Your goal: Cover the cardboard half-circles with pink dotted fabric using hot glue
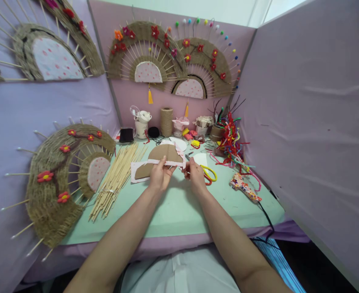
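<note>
My left hand point(161, 174) is closed on a brown cardboard half-circle point(164, 153), thumb on top. A pale pink strip is folded over its straight edge, and a crumpled pink flap point(179, 149) covers its right end. My right hand point(195, 174) is pinched at the right end of that strip; its fingertips partly hide what they grip. Behind that hand are scissors point(211, 173) with yellow and red handles, their blades partly covered. A second cardboard piece point(144, 171) lies on a pink-white sheet point(133, 176), left of my left hand.
Thin wooden sticks point(112, 179) lie in a bundle at left, beside a twine fan point(57, 179). A twine spool point(166, 122), a white jug-like container point(142, 124) and colourful pipe cleaners point(229, 136) stand at the back. A patterned glue gun point(244, 187) with a black cord lies at right.
</note>
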Action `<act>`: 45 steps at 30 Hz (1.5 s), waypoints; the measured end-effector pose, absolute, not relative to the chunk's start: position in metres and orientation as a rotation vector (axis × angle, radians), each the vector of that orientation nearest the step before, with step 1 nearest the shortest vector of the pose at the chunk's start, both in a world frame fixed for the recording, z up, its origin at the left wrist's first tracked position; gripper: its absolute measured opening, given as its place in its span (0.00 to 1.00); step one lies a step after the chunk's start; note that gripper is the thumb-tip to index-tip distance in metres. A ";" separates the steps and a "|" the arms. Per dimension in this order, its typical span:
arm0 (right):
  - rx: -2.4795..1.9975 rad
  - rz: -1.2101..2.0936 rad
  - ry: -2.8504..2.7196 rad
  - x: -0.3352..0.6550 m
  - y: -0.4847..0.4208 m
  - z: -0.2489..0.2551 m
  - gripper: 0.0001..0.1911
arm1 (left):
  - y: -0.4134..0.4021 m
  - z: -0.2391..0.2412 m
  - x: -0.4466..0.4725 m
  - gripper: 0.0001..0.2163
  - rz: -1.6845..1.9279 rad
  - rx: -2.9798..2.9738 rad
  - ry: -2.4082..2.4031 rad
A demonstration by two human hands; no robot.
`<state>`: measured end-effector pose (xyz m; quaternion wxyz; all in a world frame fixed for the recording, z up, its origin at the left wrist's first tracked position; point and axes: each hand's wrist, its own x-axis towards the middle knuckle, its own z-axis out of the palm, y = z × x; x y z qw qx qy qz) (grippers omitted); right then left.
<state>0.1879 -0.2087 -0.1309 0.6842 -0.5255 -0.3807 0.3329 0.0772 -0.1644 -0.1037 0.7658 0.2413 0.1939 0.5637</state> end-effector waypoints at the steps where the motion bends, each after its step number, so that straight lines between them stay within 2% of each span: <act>1: -1.178 0.745 -0.857 0.188 -0.209 -0.130 0.26 | -0.165 -0.103 0.077 0.12 1.213 0.526 0.421; 7: -1.205 0.633 -0.921 0.189 -0.213 -0.131 0.21 | -0.168 -0.102 0.077 0.13 1.183 0.588 0.379; 14: -1.125 0.764 -0.733 0.191 -0.213 -0.123 0.26 | -0.164 -0.098 0.069 0.12 1.061 0.699 0.396; 22: -1.089 0.690 -0.800 0.193 -0.210 -0.127 0.19 | -0.170 -0.097 0.073 0.12 1.059 0.802 0.372; 28: -1.142 0.606 -0.871 0.189 -0.212 -0.126 0.18 | -0.172 -0.099 0.076 0.17 1.095 0.825 0.395; 33: -1.207 0.290 -0.918 0.187 -0.216 -0.123 0.14 | -0.173 -0.105 0.075 0.16 1.271 1.256 0.613; 39: -1.282 0.173 -0.982 0.188 -0.216 -0.125 0.09 | -0.181 -0.107 0.076 0.16 1.280 1.682 0.586; 45: -1.310 0.156 -0.962 0.190 -0.215 -0.126 0.06 | -0.182 -0.108 0.076 0.16 1.264 1.754 0.581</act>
